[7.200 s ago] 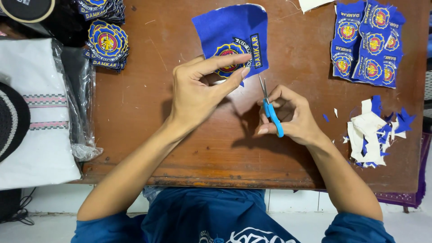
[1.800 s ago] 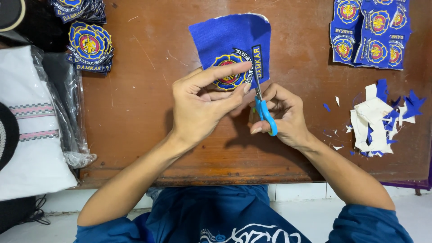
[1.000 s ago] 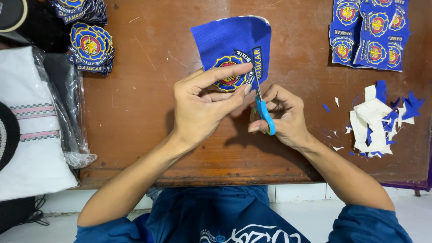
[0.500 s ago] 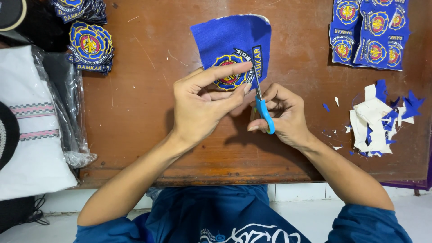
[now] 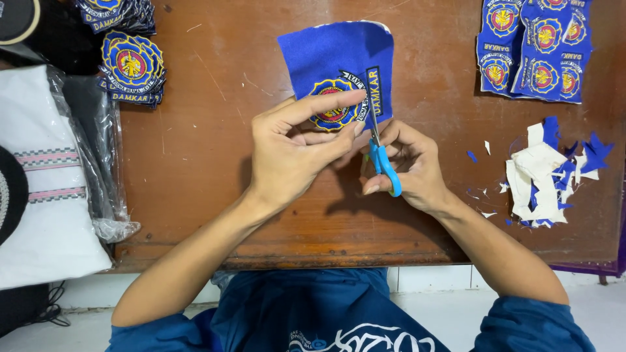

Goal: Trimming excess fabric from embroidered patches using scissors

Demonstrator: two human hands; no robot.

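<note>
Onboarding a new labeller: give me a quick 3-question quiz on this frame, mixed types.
1. Multiple choice: the right hand holds A) a knife, B) scissors, C) a pen.
2. True or false: the left hand grips the blue cloth with the badge.
3. Fill in: the scrap pile lies on the person's ___ side of the table.

Key: 1 B. 2 true. 3 right.

Two hands (image 5: 297,153), one scissors (image 5: 381,160), one blue cloth piece (image 5: 339,65), one scrap pile (image 5: 548,173)
</note>
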